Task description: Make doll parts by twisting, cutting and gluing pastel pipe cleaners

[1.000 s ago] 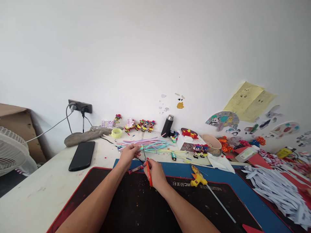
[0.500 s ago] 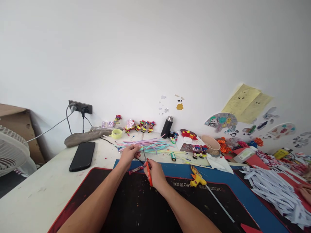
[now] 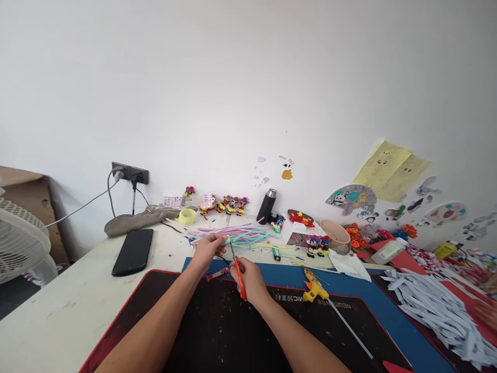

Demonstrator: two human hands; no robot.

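Observation:
My right hand [image 3: 251,281] is closed round the orange handles of a pair of scissors [image 3: 241,284], whose blades point up and away from me. With thumb and fingers pinched, my left hand [image 3: 208,252] holds a small pale-green and white piece [image 3: 227,240] beside the blade tips; its exact kind is too small to make out. Just beyond both hands lies a loose bundle of pastel pipe cleaners [image 3: 248,235] in pink, lilac and turquoise. A dark red, printed slim tube [image 3: 218,274] rests on the mat between my wrists.
A yellow glue gun [image 3: 315,290] lies on the black mat [image 3: 217,331] to the right. Left are a phone [image 3: 133,252] and a fan [image 3: 21,243]. Behind stand a black flask [image 3: 267,206] and several small figures [image 3: 233,205]. White paper strips [image 3: 435,311] lie near another person's hand [image 3: 487,316].
The view has shifted slightly. My hands keep nearly the same pose, with the scissors still at the small piece. The other person's hand at the far right has moved a little.

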